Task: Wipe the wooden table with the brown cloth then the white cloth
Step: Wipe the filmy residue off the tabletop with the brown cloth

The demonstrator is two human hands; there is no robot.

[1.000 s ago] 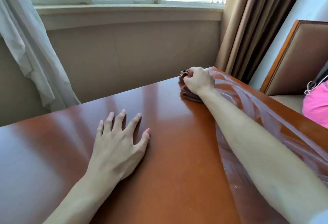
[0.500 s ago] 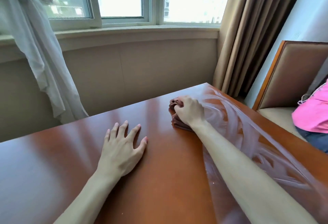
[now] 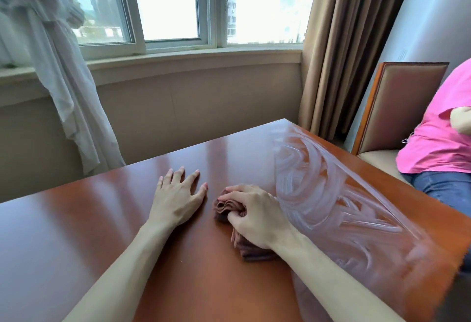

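The right hand [image 3: 254, 216] grips the bunched brown cloth [image 3: 230, 211] on the bench [image 3: 76, 219], beside the left hand [image 3: 175, 199], which lies flat with fingers spread; wet streaks [image 3: 331, 194] cover only the right side; press evenly, overlap each pass and work leftward over the dry wood; no white cloth is in view.

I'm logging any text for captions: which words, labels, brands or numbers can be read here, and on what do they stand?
None can be read.
Glossy reddish-brown wooden table: no writing, only whitish wipe streaks.
Crumpled brown cloth gripped by the right hand: no label visible.
Pink shirt of the seated person: no print visible.
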